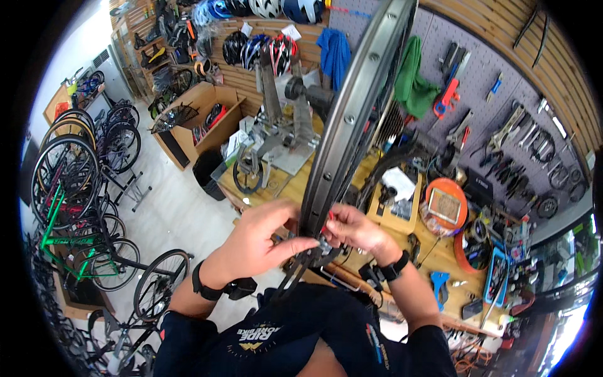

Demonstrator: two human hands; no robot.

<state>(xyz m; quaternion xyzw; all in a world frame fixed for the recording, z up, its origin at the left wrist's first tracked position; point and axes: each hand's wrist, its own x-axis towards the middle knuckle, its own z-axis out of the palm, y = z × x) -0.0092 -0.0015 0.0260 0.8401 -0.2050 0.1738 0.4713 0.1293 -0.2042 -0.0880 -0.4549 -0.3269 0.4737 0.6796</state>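
Note:
A bare bicycle wheel rim (335, 135), grey with a row of holes along its inner face, stands upright in front of me. My left hand (259, 237) is closed at its lower left side, with the fingertips partly hidden by the rim and the thumb stretched across below it. On the other side, my right hand (359, 231) pinches a small red thing (328, 218) close against the rim; its exact kind is mostly covered by the fingers. Dark metal parts (324, 248) sit just under both hands, partly hidden.
A wooden workbench (402, 248) carries a wheel stand (282, 135), an orange bowl (445, 229), a blue tray (496, 276) and a blue tool (439, 286). Tools hang on a pegboard (483, 63). Bicycles (81, 207) stand at left beside a cardboard box (182, 147).

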